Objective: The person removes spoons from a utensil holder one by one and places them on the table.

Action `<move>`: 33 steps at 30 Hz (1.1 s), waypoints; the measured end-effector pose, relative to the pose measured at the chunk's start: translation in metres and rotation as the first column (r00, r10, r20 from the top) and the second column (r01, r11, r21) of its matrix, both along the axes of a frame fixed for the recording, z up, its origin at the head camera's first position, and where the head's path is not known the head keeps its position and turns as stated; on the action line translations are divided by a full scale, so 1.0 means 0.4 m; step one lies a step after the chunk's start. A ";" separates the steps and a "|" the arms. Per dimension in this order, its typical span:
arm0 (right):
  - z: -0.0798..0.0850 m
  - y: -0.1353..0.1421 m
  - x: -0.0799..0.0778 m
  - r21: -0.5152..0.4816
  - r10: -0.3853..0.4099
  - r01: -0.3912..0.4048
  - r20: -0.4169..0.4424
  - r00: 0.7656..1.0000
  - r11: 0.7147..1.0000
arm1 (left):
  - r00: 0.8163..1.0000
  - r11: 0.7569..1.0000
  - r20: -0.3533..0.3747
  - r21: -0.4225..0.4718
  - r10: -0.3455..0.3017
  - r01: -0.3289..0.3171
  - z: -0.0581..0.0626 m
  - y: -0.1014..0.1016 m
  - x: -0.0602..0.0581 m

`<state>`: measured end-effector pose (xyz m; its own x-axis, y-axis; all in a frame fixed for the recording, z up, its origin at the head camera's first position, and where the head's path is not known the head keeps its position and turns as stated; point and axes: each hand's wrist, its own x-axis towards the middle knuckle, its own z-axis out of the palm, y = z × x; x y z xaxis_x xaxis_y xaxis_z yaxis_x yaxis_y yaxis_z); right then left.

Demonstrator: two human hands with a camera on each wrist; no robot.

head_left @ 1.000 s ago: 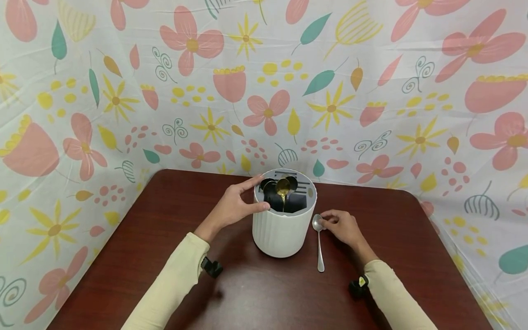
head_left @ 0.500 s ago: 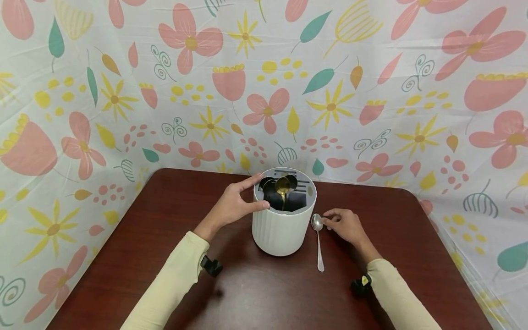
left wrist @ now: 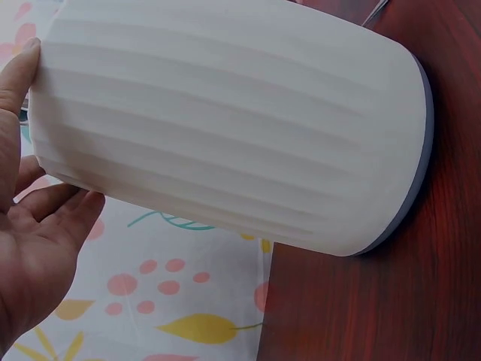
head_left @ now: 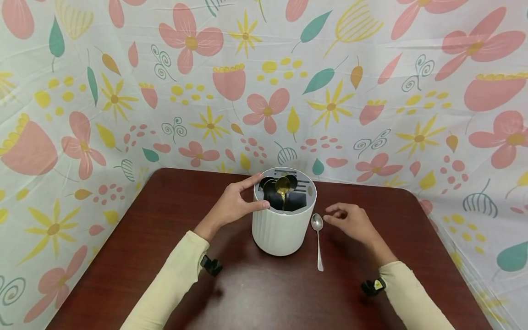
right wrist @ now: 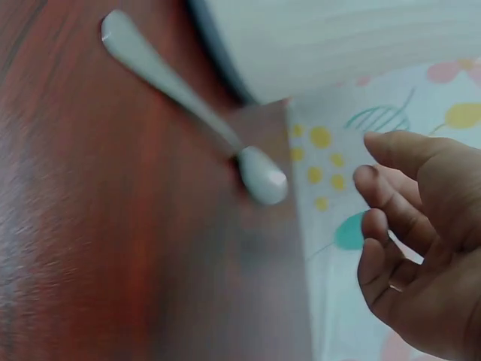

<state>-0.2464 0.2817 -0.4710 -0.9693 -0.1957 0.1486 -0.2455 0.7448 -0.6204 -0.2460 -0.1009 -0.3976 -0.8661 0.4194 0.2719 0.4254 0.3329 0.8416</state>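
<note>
A white ribbed cylindrical utensil holder (head_left: 280, 234) stands upright on the table, with a grey slotted top. Dark and gold-coloured round-bowled utensils (head_left: 283, 186) show in its top opening. My left hand (head_left: 228, 206) grips the holder's upper left side, thumb at the near rim and fingers farther back; the left wrist view shows fingertips against the ribbed wall (left wrist: 225, 128). Right of the holder, a silver spoon (head_left: 317, 222) lies on the table, bowl away from me. My right hand (head_left: 354, 223) hovers just right of the spoon's bowl, fingers loosely bent, apart from it and holding nothing.
The dark reddish-brown table (head_left: 264, 293) has rounded far corners. A floral cloth (head_left: 264, 91) hangs behind it and along both sides. A dark wrist camera (head_left: 211, 266) sits on the left wrist, another (head_left: 373, 287) on the right.
My right hand has let go of the spoon's bowl end and drawn back to the right and up. The spoon stays on the table. The left hand and the holder keep their places.
</note>
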 end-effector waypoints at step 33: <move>0.394 -0.117 0.056 -0.107 0.129 -0.159 -0.246 0.961 0.981 | 1.000 1.000 -0.007 0.021 -0.003 0.004 -0.001 -0.001 0.000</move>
